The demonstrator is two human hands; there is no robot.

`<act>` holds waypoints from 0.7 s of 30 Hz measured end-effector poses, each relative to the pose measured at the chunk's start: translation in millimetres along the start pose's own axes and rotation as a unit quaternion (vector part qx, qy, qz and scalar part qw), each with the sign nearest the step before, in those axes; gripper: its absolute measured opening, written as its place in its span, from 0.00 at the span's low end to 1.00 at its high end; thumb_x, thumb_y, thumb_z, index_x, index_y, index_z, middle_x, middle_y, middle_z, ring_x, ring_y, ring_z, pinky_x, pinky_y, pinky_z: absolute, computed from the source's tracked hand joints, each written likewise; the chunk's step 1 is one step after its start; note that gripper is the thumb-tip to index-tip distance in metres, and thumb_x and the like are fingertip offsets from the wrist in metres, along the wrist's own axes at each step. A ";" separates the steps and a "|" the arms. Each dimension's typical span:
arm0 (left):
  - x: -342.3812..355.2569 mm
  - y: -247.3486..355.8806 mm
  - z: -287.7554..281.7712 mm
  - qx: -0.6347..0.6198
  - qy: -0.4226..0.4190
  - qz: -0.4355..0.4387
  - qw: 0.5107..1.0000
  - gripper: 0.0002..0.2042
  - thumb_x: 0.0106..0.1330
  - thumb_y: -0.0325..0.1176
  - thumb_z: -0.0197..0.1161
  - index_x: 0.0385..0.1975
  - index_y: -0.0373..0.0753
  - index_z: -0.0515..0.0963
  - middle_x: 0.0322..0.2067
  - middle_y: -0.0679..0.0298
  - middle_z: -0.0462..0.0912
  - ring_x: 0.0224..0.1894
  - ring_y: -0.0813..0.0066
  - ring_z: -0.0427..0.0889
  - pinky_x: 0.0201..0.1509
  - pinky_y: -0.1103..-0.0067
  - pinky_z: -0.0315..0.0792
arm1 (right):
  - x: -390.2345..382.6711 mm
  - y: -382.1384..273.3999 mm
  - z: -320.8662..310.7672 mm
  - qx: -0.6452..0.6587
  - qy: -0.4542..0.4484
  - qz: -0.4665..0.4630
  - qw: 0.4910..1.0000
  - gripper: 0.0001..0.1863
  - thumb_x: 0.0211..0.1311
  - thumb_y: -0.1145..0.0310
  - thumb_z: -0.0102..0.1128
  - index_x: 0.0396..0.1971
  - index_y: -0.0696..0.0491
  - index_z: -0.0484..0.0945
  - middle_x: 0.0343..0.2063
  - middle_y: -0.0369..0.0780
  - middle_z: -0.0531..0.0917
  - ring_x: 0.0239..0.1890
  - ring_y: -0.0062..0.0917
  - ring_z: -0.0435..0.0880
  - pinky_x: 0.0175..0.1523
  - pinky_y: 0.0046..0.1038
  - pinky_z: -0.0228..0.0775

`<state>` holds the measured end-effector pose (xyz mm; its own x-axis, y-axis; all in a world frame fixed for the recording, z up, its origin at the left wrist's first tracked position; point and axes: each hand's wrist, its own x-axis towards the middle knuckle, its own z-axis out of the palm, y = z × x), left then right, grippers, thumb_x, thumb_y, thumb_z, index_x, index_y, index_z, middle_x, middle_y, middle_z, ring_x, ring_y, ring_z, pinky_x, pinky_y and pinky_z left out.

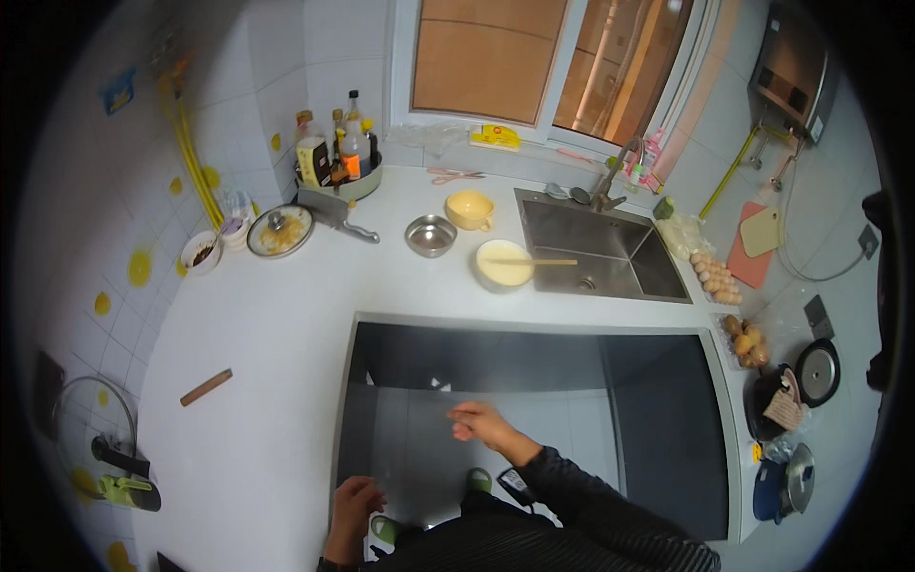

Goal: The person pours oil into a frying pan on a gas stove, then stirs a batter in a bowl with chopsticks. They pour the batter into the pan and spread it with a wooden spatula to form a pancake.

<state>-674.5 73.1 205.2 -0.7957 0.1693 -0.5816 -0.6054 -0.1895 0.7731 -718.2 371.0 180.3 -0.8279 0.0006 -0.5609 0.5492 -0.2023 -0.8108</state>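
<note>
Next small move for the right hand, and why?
Probably reach forward and steady the wooden utensil: it lies across the bowl of pale yellow liquid, one end jutting out over the sink, so a bump might tip it. The right hand shows nothing held and is well short of the bowl.

Beyond the right hand [481, 425], a steel sink [610, 240]; well to that hand's right, eggs [716, 278] and perhaps potatoes [744, 341]; far ahead of the left hand [356, 498], bottles [355, 153]
</note>
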 end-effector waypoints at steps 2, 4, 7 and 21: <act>26.7 3.4 45.3 -0.016 -0.035 -0.026 0.999 0.07 0.58 0.25 0.56 0.35 0.30 0.72 0.24 0.58 0.77 0.24 0.71 0.77 0.25 0.79 0.73 | -11.3 -4.3 -57.4 0.034 0.034 -0.008 0.999 0.12 0.59 0.66 0.55 0.38 0.58 0.75 0.26 0.42 0.79 0.24 0.25 0.79 0.30 0.22 0.74; 48.6 2.1 90.5 -0.010 -0.060 -0.040 0.997 0.08 0.59 0.25 0.55 0.36 0.30 0.72 0.25 0.58 0.77 0.25 0.71 0.78 0.28 0.79 0.73 | -18.6 -9.1 -108.3 0.083 0.076 -0.033 0.993 0.12 0.59 0.66 0.53 0.38 0.57 0.76 0.25 0.42 0.79 0.23 0.25 0.79 0.29 0.23 0.74; 82.7 12.2 143.2 0.024 -0.090 -0.039 0.995 0.08 0.60 0.27 0.54 0.37 0.31 0.71 0.28 0.57 0.77 0.29 0.69 0.79 0.33 0.76 0.74 | -24.6 -19.9 -165.7 0.140 0.110 -0.059 0.982 0.12 0.60 0.67 0.52 0.38 0.59 0.75 0.26 0.42 0.79 0.24 0.25 0.79 0.31 0.24 0.74; 262.5 78.5 279.0 -0.119 -0.144 -0.032 0.982 0.21 0.65 0.44 0.52 0.51 0.37 0.65 0.44 0.57 0.73 0.46 0.68 0.74 0.47 0.77 0.70 | 107.6 -91.0 -227.3 0.280 -0.009 -0.150 0.948 0.33 0.62 0.65 0.51 0.62 0.55 0.47 0.46 0.52 0.71 0.48 0.41 0.74 0.50 0.36 0.69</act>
<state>-925.1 372.4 183.9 -0.7378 0.4483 -0.5047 -0.6688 -0.3840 0.6366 -831.4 612.1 155.8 -0.9415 0.1248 -0.3130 0.1472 -0.6833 -0.7152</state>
